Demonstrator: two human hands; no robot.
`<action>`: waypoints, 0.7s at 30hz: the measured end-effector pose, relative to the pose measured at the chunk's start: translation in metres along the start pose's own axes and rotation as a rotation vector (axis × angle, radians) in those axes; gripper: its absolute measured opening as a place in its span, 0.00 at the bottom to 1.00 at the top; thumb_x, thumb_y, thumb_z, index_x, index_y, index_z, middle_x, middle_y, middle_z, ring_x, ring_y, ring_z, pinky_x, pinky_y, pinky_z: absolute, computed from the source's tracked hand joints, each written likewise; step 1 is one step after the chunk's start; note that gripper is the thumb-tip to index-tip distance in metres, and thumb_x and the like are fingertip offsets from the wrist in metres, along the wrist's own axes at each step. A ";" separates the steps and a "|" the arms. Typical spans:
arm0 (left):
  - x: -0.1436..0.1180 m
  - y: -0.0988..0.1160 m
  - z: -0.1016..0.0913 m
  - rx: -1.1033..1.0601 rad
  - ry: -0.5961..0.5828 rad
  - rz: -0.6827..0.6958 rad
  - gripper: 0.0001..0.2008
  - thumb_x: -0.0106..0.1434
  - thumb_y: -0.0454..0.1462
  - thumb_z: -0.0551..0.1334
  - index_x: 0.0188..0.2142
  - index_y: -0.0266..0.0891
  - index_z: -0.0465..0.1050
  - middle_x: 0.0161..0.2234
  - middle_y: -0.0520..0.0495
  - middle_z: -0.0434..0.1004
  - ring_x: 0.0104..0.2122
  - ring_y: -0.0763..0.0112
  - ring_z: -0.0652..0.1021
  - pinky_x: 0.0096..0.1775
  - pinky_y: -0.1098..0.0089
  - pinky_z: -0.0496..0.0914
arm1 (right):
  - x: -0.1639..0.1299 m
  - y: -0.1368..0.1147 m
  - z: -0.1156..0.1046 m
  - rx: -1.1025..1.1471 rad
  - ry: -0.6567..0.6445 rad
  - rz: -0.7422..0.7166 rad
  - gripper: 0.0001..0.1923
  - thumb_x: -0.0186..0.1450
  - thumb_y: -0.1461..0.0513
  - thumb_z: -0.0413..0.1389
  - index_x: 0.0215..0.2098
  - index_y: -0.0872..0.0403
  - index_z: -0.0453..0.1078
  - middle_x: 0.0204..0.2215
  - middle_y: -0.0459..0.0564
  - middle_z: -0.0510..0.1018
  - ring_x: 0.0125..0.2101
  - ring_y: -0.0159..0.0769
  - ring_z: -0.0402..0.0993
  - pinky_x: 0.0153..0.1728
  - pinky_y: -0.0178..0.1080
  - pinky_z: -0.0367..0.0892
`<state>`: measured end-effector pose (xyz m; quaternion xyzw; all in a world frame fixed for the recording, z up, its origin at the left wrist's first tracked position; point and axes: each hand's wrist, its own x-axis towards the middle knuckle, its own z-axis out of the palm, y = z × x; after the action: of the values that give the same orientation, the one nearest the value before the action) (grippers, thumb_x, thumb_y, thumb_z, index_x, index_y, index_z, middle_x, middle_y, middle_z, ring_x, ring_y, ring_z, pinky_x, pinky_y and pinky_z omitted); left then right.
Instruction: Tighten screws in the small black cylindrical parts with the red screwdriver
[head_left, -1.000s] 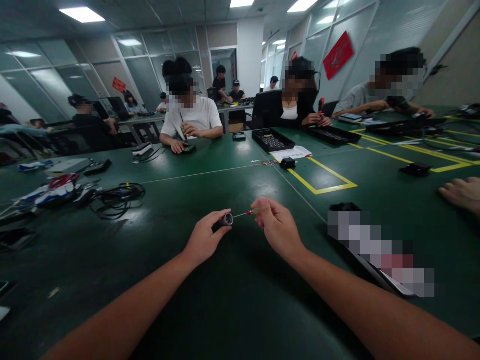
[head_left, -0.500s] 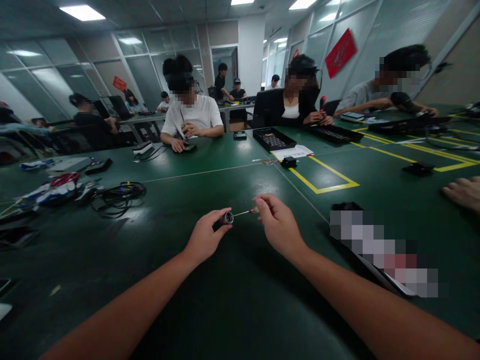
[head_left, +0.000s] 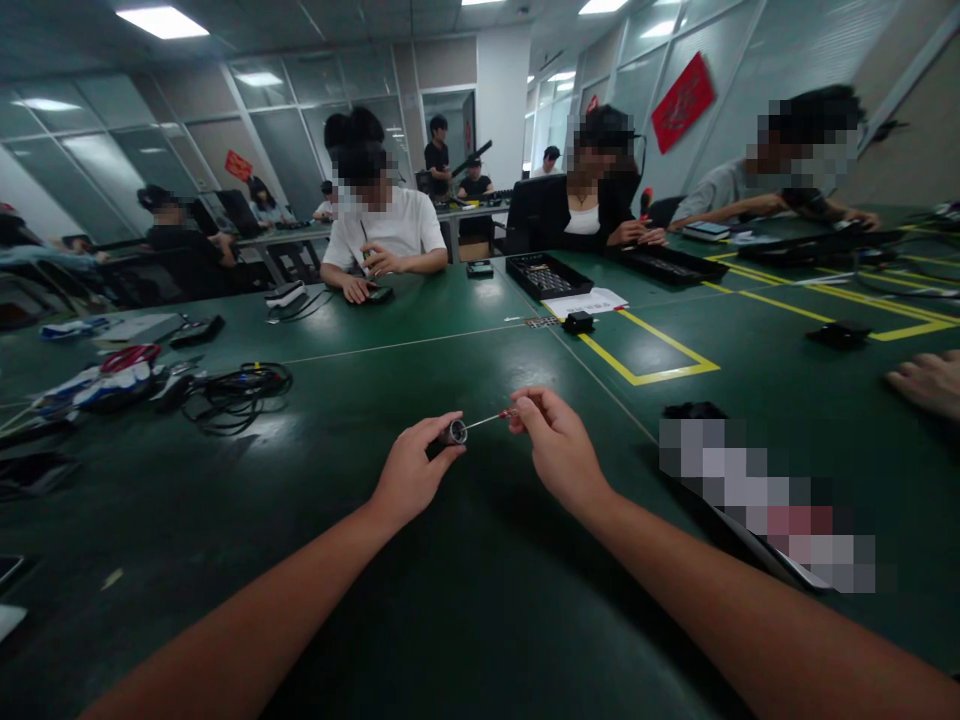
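A small cylinder [head_left: 453, 433] is gripped in the left hand [head_left: 409, 475]; a thin screwdriver [head_left: 491, 417], tip at the cylinder, is pinched by right hand [head_left: 553, 448] fingers above the bench [head_left: 420, 620].

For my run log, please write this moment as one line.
left hand: holds cylinder | right hand: holds screwdriver, tip at cylinder | table

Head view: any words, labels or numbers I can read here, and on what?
None can be read.
Large red wall hanging: its marks are too blurred.
Small red sign on the glass wall: too small.
White paper sheet on the green table: print too small.
Small silver-tipped cylinder in the left hand: no label shows.
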<state>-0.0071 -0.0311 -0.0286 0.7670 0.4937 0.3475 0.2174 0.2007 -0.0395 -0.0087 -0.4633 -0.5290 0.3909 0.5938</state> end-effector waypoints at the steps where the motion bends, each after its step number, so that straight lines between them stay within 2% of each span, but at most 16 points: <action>1: 0.000 0.001 0.000 0.015 0.009 0.010 0.21 0.67 0.35 0.65 0.59 0.47 0.74 0.54 0.45 0.79 0.54 0.58 0.77 0.58 0.54 0.69 | 0.001 0.002 0.000 0.027 0.003 0.017 0.13 0.67 0.50 0.55 0.39 0.51 0.70 0.30 0.48 0.77 0.31 0.38 0.74 0.37 0.44 0.70; 3: 0.001 0.003 0.000 0.056 0.017 0.051 0.21 0.67 0.35 0.65 0.60 0.47 0.74 0.55 0.45 0.79 0.55 0.58 0.77 0.59 0.52 0.67 | 0.004 0.005 -0.001 0.129 0.021 0.105 0.13 0.67 0.50 0.56 0.36 0.51 0.70 0.27 0.46 0.75 0.29 0.38 0.72 0.35 0.44 0.71; 7: 0.003 0.005 -0.004 0.133 -0.004 0.090 0.21 0.68 0.35 0.65 0.60 0.48 0.73 0.55 0.45 0.79 0.55 0.56 0.77 0.63 0.44 0.61 | 0.012 0.009 -0.007 0.344 0.101 0.374 0.14 0.66 0.51 0.57 0.29 0.50 0.67 0.21 0.44 0.69 0.21 0.34 0.66 0.30 0.44 0.72; 11: 0.003 0.004 -0.004 0.135 -0.019 0.050 0.22 0.68 0.35 0.65 0.61 0.47 0.72 0.54 0.45 0.80 0.55 0.57 0.77 0.63 0.44 0.62 | 0.015 0.009 -0.007 0.278 0.189 0.273 0.14 0.64 0.50 0.60 0.30 0.50 0.68 0.22 0.43 0.70 0.24 0.34 0.68 0.28 0.40 0.71; 16: 0.002 0.003 -0.003 0.147 -0.025 0.031 0.22 0.67 0.35 0.66 0.60 0.47 0.73 0.53 0.45 0.80 0.53 0.57 0.78 0.62 0.45 0.63 | 0.009 0.005 -0.002 0.179 0.108 0.128 0.15 0.65 0.48 0.58 0.34 0.50 0.69 0.25 0.43 0.73 0.26 0.34 0.70 0.29 0.40 0.69; 21: 0.002 0.002 -0.003 0.164 -0.018 0.044 0.22 0.67 0.36 0.66 0.60 0.47 0.73 0.52 0.46 0.81 0.51 0.57 0.79 0.60 0.46 0.66 | 0.005 0.007 0.000 0.098 0.023 0.096 0.15 0.68 0.48 0.55 0.36 0.51 0.69 0.26 0.43 0.74 0.27 0.34 0.71 0.31 0.40 0.67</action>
<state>-0.0075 -0.0299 -0.0246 0.7961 0.5013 0.3037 0.1508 0.2021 -0.0328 -0.0139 -0.4630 -0.4795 0.4393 0.6023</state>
